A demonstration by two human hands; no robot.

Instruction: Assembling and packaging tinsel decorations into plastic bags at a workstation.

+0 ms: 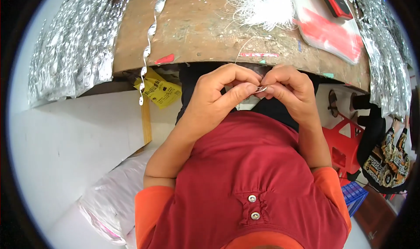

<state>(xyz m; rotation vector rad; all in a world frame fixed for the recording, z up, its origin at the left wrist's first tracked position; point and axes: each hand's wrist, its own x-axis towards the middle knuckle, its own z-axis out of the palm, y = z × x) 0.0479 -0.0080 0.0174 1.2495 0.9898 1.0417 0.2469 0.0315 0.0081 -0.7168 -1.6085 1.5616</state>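
Note:
My left hand [223, 89] and my right hand [291, 89] meet in front of the table's near edge. Each is closed, thumb against fingers, on a thin white string [261, 89] stretched between the fingertips. A small pale, shiny bit shows at the pinch, too small to name. One loose end of string rises above my left hand over the table edge. Beyond my hands, a tangled heap of white strings [262, 6] lies on the brown table [188, 25]. To the left, a twisted silver foil strip [148, 43] hangs over the edge.
Silver foil strips drape the table at left [74, 43] and right [385, 52]. Red-and-clear plastic bags [328, 34] lie under a red-black device [334, 1]. Below are a yellow bag [162, 91], white panel [78, 139], red stool [343, 146] and blue crate [353, 194]. Another person sits at right.

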